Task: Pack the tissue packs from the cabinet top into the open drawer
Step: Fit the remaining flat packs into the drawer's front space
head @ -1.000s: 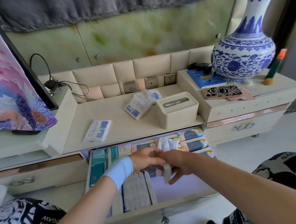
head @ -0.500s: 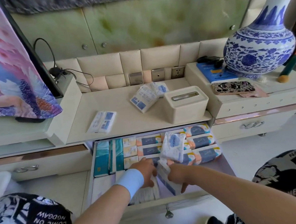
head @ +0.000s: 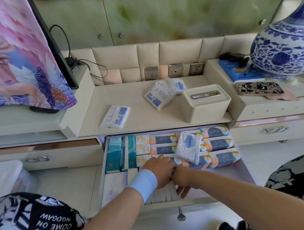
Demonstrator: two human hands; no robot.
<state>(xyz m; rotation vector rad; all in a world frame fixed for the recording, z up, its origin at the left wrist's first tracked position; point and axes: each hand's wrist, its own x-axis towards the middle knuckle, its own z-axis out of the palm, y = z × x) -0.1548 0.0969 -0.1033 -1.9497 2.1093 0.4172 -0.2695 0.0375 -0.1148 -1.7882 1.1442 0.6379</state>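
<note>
A single tissue pack [head: 115, 114] and two overlapping packs [head: 164, 93] lie on the cabinet top [head: 148, 120], the pair just beside the tissue box [head: 206, 102]. A loose pack [head: 188, 149] lies across the rows in the open drawer [head: 197, 201]. The left hand [head: 160, 169] and right hand [head: 181, 177] touch over white packs [head: 159, 194] at its front; their grip cannot be told.

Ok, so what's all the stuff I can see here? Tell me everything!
tissue packs: at least three, white and blue, on the cabinet top
tissue box: one, cream, cabinet top, right side
vase: one, blue and white, far right
drawer: one, cream, open below the top
orange and navy packs: several, in rows at the drawer's back
teal packs: two, teal and white, drawer's left
loose pack: one, white, lying on the rows
left hand: one, blue wristband, in the drawer's front
right hand: one, bare, beside it
</note>
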